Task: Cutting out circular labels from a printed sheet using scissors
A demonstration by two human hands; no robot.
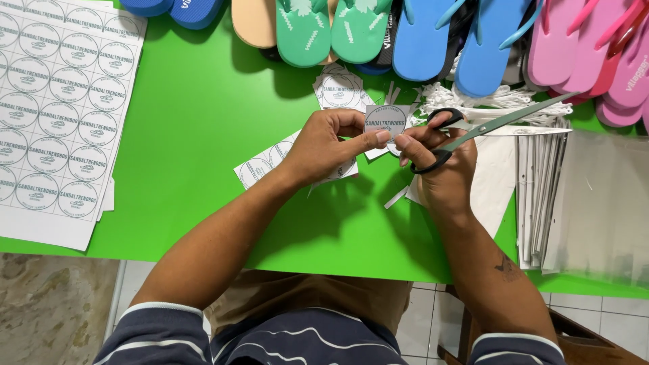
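On the counter point(203, 122), a sheet of round labels point(57, 115) lies at the left edge. Along the far edge runs a row of flip-flops point(419, 34), left to right. Just near of that row, at the middle, sits a small stack of cut labels point(338, 88), with a bundle of strings point(473, 101) to its right. Further right lie clear bags point(581, 196). Above the counter's middle, the left hand point(324, 145) holds a round label point(385, 122), touching the right hand point(439, 159), which holds scissors point(487, 128) pointing right and far. More cut labels point(260, 165) lie under the left hand.

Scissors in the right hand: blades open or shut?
Open. The scissors' two blades splay apart toward their tips, right hand in the black handle loops.
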